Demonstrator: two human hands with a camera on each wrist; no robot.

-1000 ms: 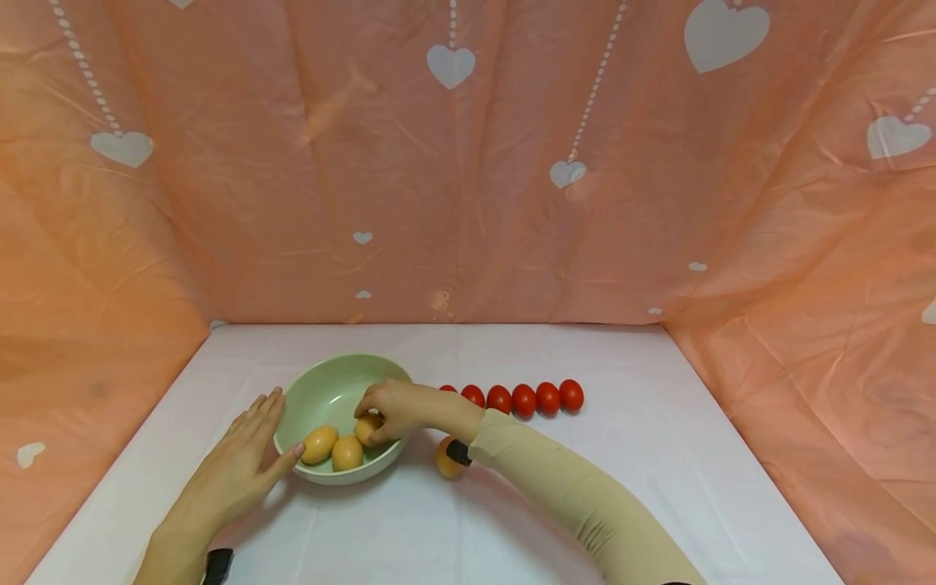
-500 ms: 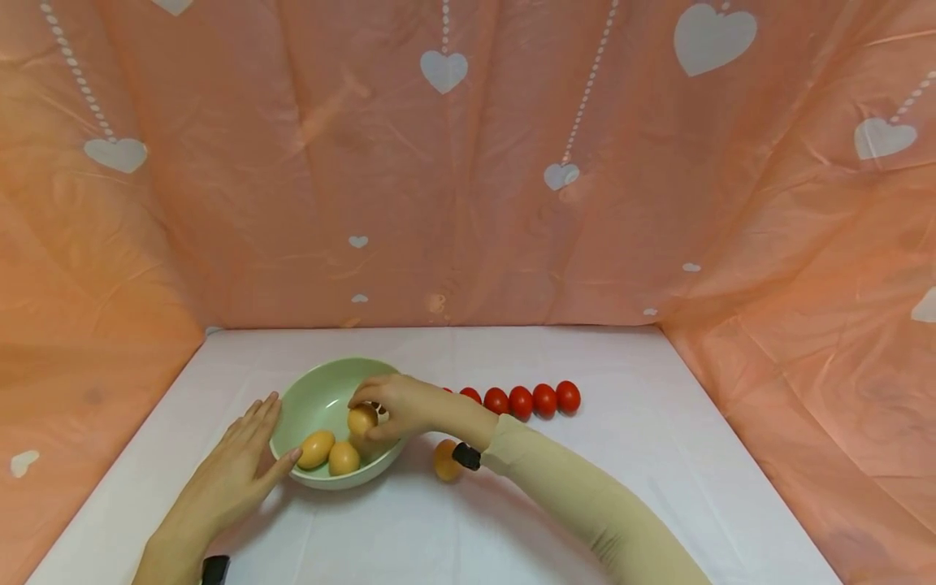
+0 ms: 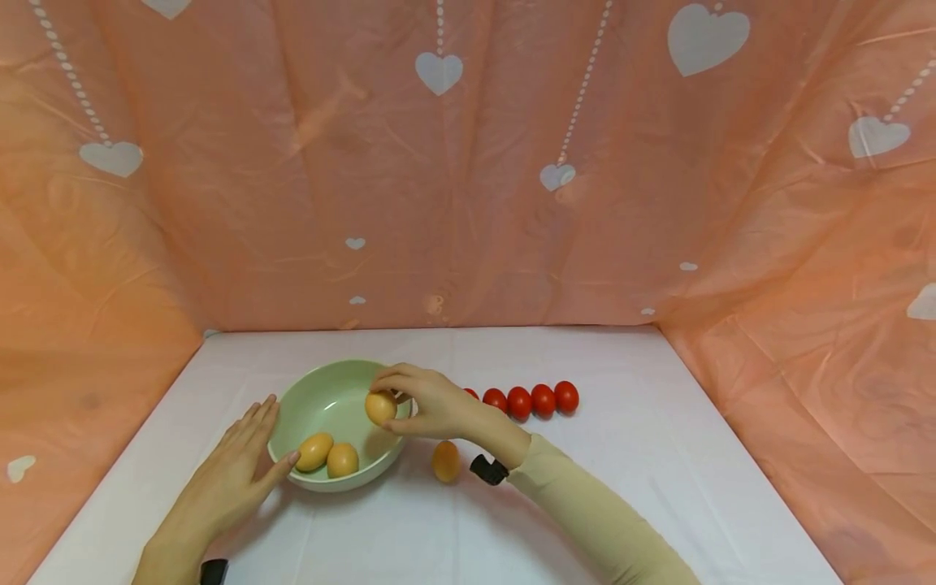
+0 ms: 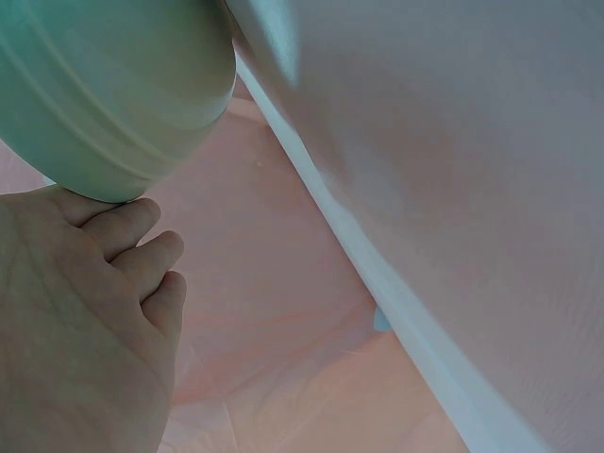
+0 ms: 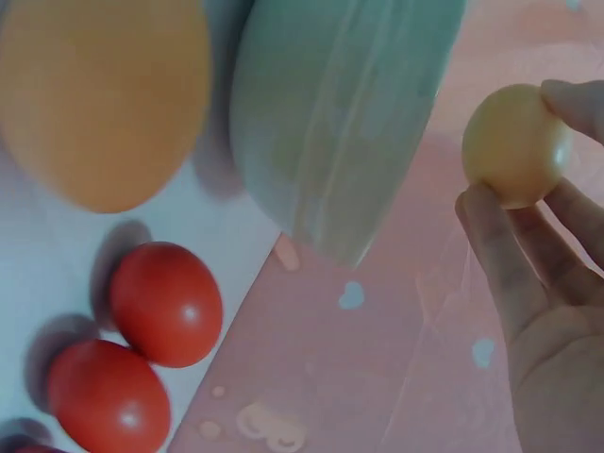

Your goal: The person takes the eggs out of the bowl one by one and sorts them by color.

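My right hand [image 3: 435, 404] pinches a yellow-brown egg [image 3: 381, 407] between thumb and fingertips, above the right side of a light green bowl [image 3: 332, 398]. In the right wrist view the egg [image 5: 517, 146] shows smooth and whole, with the bowl's outer wall [image 5: 330, 113] to its left. Two similar eggs, one [image 3: 315, 452] and another [image 3: 343, 461], lie inside at the bowl's near left. My left hand [image 3: 227, 467] rests against the bowl's left side, fingers straight and thumb at the near rim. In the left wrist view its fingers touch the underside of the bowl [image 4: 113, 104].
One more yellow-brown egg [image 3: 446, 461] lies on the white tabletop [image 3: 621, 487] right of the bowl. Behind the right forearm runs a row of several red egg-shaped items [image 3: 543, 400]. A peach curtain with pale hearts [image 3: 453, 203] encloses the back and sides.
My right hand has lifted the egg from among the others in the bowl and moved it up and right towards the rim. The left hand stays at the bowl.
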